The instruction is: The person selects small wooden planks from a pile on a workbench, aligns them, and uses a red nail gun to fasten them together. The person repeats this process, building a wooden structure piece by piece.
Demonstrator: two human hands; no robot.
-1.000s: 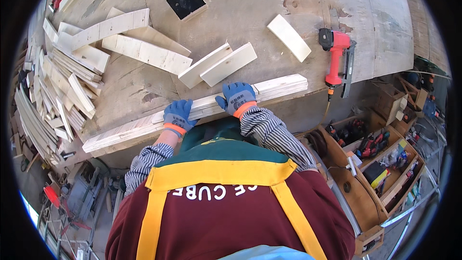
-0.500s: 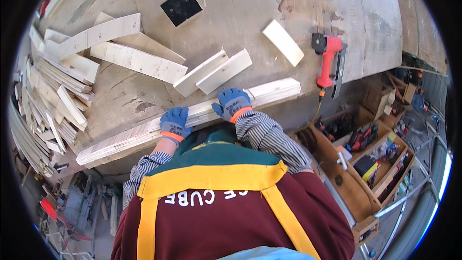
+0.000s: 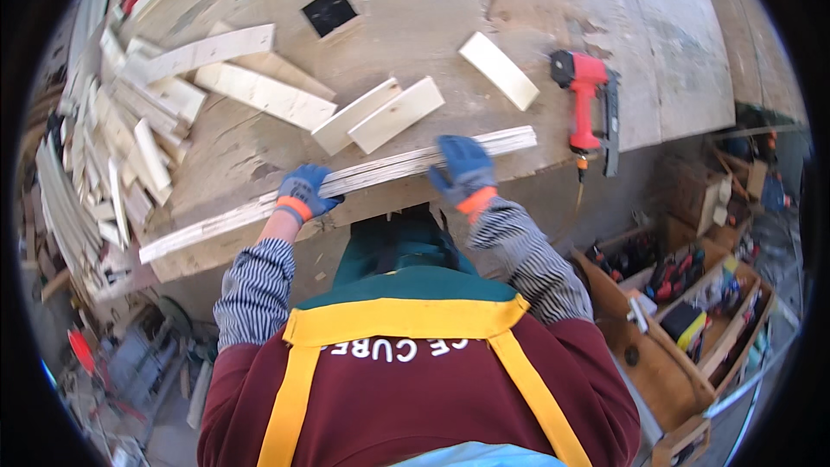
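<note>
A stack of long, thin wooden strips (image 3: 380,175) lies along the near edge of the wooden workbench, slanting up to the right. My left hand (image 3: 303,190), in a blue and grey work glove with an orange cuff, is closed over the stack left of its middle. Farther right, my right hand (image 3: 464,166) in a matching glove straddles the strips, its fingers over the far side and its thumb on the near side. It is slightly blurred. Just beyond the stack, two short boards (image 3: 398,114) lie side by side.
A red nail gun (image 3: 586,99) with a hose rests at the bench's right. Another short board (image 3: 499,71) lies left of it. More boards (image 3: 264,93) and a heap of strips (image 3: 130,138) cover the left. Below right stands a wooden tool box (image 3: 644,380).
My right hand has slid right along the strips. The stack now looks narrower, with its edges turned up, and sits slightly farther from me at the right. My left hand has shifted slightly left.
</note>
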